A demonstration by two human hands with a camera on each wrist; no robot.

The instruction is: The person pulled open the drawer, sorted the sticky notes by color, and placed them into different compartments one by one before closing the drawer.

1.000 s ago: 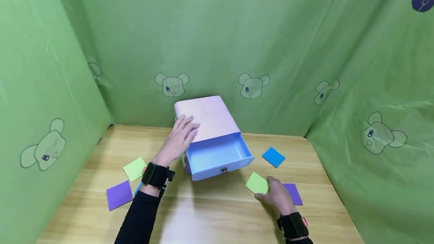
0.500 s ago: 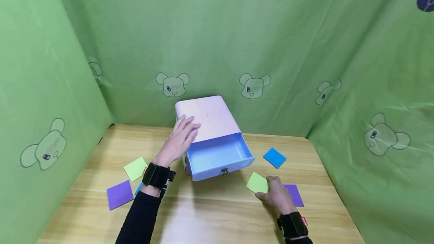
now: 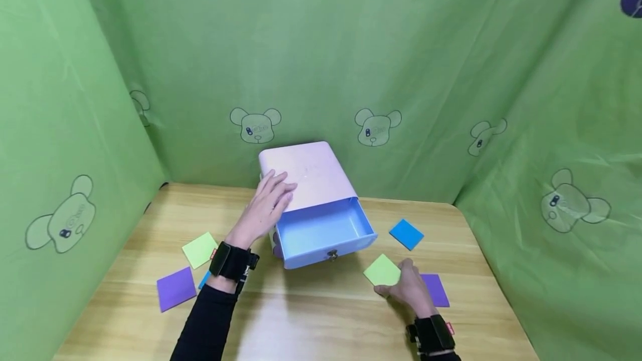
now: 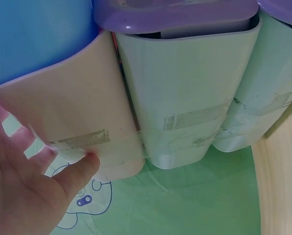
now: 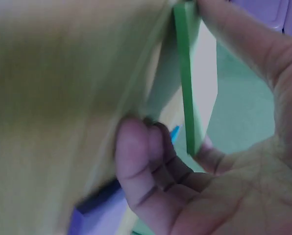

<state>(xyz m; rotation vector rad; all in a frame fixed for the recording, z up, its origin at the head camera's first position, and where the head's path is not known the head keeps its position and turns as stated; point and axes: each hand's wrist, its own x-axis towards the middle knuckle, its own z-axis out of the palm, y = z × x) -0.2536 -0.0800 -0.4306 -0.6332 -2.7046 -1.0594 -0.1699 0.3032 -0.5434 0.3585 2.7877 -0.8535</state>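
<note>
- Bracing the box (image 3: 313, 174) comes first for us: it sits skewed on the table (image 3: 331, 313), so we'd want steady pressure without shoving it round.
- The drawer (image 3: 306, 259) sticks well out of the front, so we'd avoid leaning on its lip.
- Our left hand (image 3: 263, 213) rests on the box's top at its left edge, fingers loosely spread, thumb against the side. It isn't gripping anything, and light pressure is probably plenty.
- Our right hand (image 3: 411, 293) is partly closed, thumb and a finger pinching the green tile (image 3: 383, 271) by its edges, other fingers curled.
- That tile is near the drawer's front right corner, tilted; we can't tell if an edge touches the table. A squarer pinch should stop it pivoting.
- Mind the purple tile (image 3: 436, 290) just beside the right hand, easy to drag with our knuckles.
- Tiny one: the latch (image 3: 332, 254) on the drawer front could snag a tile, so we'd stay high over it.
</note>
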